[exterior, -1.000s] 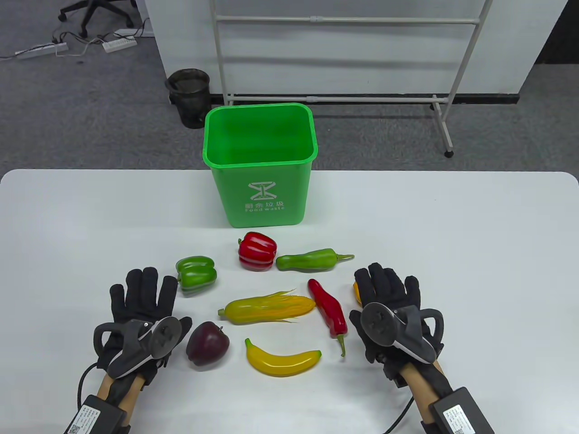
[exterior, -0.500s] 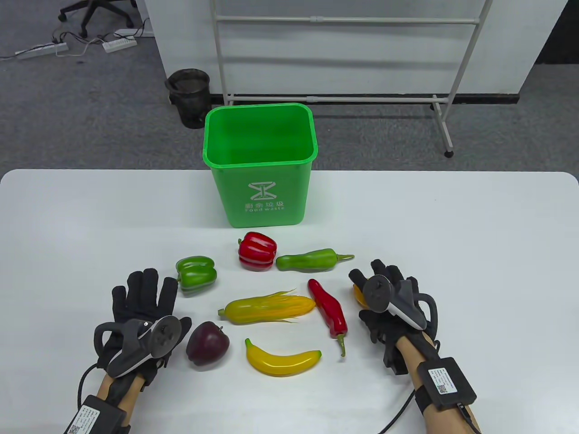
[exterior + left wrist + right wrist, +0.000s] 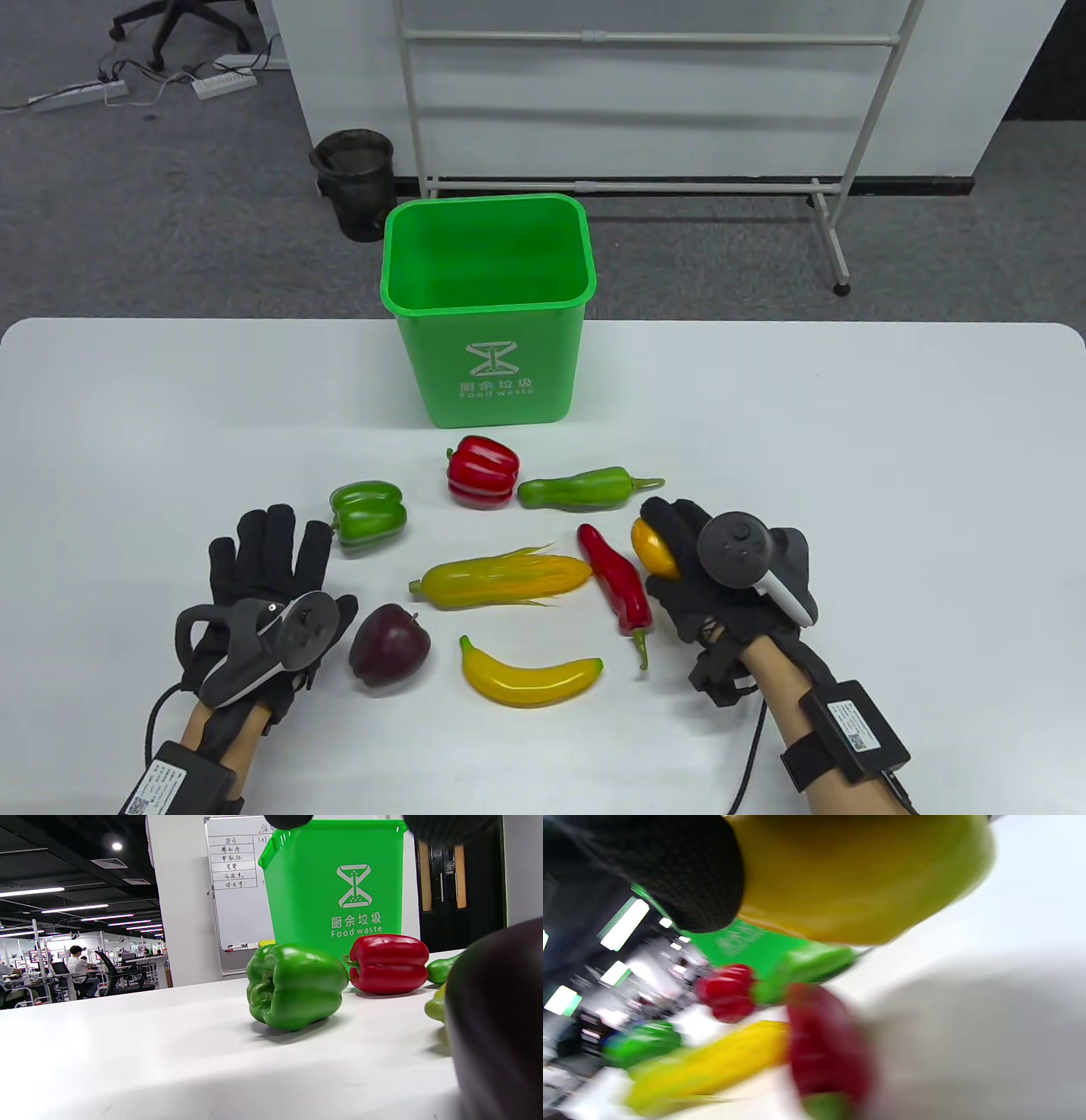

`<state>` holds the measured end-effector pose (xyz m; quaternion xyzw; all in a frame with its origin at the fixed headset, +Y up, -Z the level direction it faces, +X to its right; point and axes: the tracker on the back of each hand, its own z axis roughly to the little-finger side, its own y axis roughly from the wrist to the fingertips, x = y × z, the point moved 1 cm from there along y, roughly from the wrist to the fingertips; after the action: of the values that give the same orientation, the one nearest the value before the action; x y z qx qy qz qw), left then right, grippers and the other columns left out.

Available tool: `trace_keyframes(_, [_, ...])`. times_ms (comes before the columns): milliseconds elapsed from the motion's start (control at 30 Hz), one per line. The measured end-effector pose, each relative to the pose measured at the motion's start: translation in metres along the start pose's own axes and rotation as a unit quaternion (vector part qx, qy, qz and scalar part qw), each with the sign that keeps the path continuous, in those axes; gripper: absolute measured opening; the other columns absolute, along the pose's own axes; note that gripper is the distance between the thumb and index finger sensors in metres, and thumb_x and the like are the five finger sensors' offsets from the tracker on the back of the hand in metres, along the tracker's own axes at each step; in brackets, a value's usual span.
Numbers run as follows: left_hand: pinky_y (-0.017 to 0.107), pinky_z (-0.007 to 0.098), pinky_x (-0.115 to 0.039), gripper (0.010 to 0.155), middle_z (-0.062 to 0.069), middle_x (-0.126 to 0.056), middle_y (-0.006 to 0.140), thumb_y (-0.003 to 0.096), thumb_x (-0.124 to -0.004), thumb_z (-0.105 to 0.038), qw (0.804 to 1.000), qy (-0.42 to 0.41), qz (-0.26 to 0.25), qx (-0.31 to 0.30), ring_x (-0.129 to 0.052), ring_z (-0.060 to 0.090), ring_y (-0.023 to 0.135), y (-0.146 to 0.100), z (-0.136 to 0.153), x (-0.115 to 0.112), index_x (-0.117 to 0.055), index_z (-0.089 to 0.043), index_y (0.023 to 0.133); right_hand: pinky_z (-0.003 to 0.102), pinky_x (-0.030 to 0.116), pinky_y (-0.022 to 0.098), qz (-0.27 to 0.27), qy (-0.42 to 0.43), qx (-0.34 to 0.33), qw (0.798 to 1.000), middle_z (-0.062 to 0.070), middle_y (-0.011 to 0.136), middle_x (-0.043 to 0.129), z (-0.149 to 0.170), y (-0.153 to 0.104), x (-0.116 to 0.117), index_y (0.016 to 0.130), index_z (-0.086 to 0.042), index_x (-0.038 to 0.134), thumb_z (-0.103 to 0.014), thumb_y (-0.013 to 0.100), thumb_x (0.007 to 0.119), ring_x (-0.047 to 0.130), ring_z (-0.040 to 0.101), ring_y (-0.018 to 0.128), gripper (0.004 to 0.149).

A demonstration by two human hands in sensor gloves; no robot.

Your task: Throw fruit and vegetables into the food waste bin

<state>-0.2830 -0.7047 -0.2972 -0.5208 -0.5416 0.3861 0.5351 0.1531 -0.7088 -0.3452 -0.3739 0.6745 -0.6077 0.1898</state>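
Observation:
The green food waste bin [image 3: 485,340] stands open at the table's far middle; it also shows in the left wrist view [image 3: 339,887]. My right hand [image 3: 679,560] grips a yellow-orange fruit [image 3: 653,548] just right of the red chili [image 3: 618,581]; the fruit fills the top of the blurred right wrist view [image 3: 857,878]. My left hand [image 3: 267,556] lies flat and empty on the table, left of the dark red apple [image 3: 389,649]. A green bell pepper [image 3: 367,514], red bell pepper [image 3: 481,471], green chili [image 3: 581,488], corn [image 3: 505,579] and banana [image 3: 528,677] lie between the hands.
The white table [image 3: 891,441] has bare room left and right of the produce. Behind it on the floor stand a black pot [image 3: 355,182] and a white pipe rack [image 3: 645,102]. The left wrist view shows the green pepper [image 3: 295,986] and red pepper [image 3: 388,963] before the bin.
My right hand has curled around the yellow-orange fruit, turned on its side and shifted left with it. The left hand and the other produce have not moved.

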Motion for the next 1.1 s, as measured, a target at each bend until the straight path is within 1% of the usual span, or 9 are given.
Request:
trace_keyframes(133, [0.070,0.076,-0.032,0.088,0.026,-0.018,0.114,0.0383,-0.063,-0.064,1.000,-0.001,0.003,0.003,-0.031,0.057,0.105,0.001,0.002,-0.001,-0.034,-0.019,0.108,0.058,0.077,0.062,-0.068,0.200,-0.011,0.977,0.017,0.110,0.052,-0.010,-0.007,0.016,0.109,-0.028,0.032,-0.052,0.041,0.081,0.085,0.044,0.092,0.088])
trace_keyframes(200, [0.070,0.076,-0.032,0.088,0.026,-0.018,0.114,0.0383,-0.063,-0.064,1.000,-0.002,0.003,0.003,-0.031,0.057,0.105,0.001,0.002,-0.001,-0.034,-0.019,0.108,0.057,0.079,0.059,-0.120,0.311,0.006,0.943,0.022,0.108,0.053,-0.011,-0.010,0.034,0.109,-0.022,0.029,-0.053,0.043,0.077,0.087,0.047,0.089,0.088])
trace_keyframes(567, [0.070,0.076,-0.033,0.087,0.026,-0.018,0.114,0.0386,-0.063,-0.063,1.000,-0.011,0.001,-0.002,-0.031,0.057,0.105,0.003,0.003,0.000,-0.034,-0.019,0.108,0.052,0.087,0.052,-0.264,0.470,0.133,0.832,0.031,0.101,0.055,-0.031,-0.035,0.116,0.107,-0.011,0.023,-0.057,0.046,0.070,0.094,0.048,0.079,0.089])
trace_keyframes(667, [0.070,0.076,-0.033,0.087,0.026,-0.018,0.114,0.0388,-0.063,-0.063,1.000,-0.021,-0.002,-0.002,-0.031,0.057,0.105,0.003,0.003,0.002,-0.033,-0.019,0.108,0.050,0.086,0.054,-0.234,0.551,0.049,0.800,0.031,0.102,0.051,-0.089,0.010,0.080,0.107,-0.009,0.017,-0.059,0.050,0.065,0.093,0.046,0.081,0.090])
trace_keyframes(733, [0.070,0.076,-0.033,0.087,0.026,-0.018,0.114,0.0389,-0.063,-0.063,1.000,-0.023,-0.003,-0.002,-0.031,0.057,0.105,0.003,0.003,0.003,-0.033,-0.018,0.108,0.053,0.084,0.058,-0.136,0.602,-0.034,0.786,0.030,0.104,0.048,-0.142,0.060,0.022,0.106,-0.010,0.015,-0.059,0.049,0.063,0.089,0.047,0.085,0.089])
trace_keyframes(800, [0.070,0.076,-0.033,0.088,0.027,-0.018,0.114,0.0388,-0.062,-0.063,1.000,-0.020,-0.002,-0.001,-0.031,0.057,0.105,0.003,0.002,0.001,-0.033,-0.018,0.108,0.059,0.082,0.058,-0.046,0.590,0.006,0.806,0.027,0.107,0.044,-0.169,0.114,-0.032,0.104,-0.013,0.010,-0.066,0.041,0.058,0.086,0.049,0.090,0.095])
trace_keyframes(867, [0.070,0.076,-0.033,0.088,0.027,-0.018,0.114,0.0386,-0.062,-0.064,1.000,-0.027,0.004,-0.001,-0.031,0.057,0.105,0.002,0.001,0.000,-0.033,-0.018,0.108,0.070,0.069,0.060,-0.039,0.604,0.024,0.796,0.033,0.107,0.017,-0.162,0.133,-0.040,0.099,-0.010,-0.004,-0.072,0.041,0.053,0.064,0.061,0.098,0.103])
trace_keyframes(933, [0.070,0.076,-0.032,0.088,0.026,-0.018,0.114,0.0386,-0.063,-0.063,0.999,-0.037,0.003,-0.003,-0.031,0.057,0.105,0.001,0.001,0.001,-0.033,-0.018,0.108,0.074,0.064,0.061,-0.051,0.631,0.028,0.773,0.032,0.108,0.011,-0.152,0.129,-0.035,0.100,-0.011,-0.006,-0.071,0.041,0.054,0.058,0.065,0.099,0.103])
trace_keyframes(1100, [0.070,0.076,-0.033,0.088,0.027,-0.018,0.114,0.0389,-0.062,-0.063,0.999,-0.031,-0.008,-0.008,-0.031,0.057,0.105,0.002,0.001,0.006,-0.033,-0.017,0.108,0.069,0.066,0.063,-0.088,0.500,0.025,0.861,0.030,0.110,0.023,-0.119,0.094,-0.019,0.105,-0.010,0.005,-0.064,0.047,0.057,0.064,0.057,0.098,0.094])
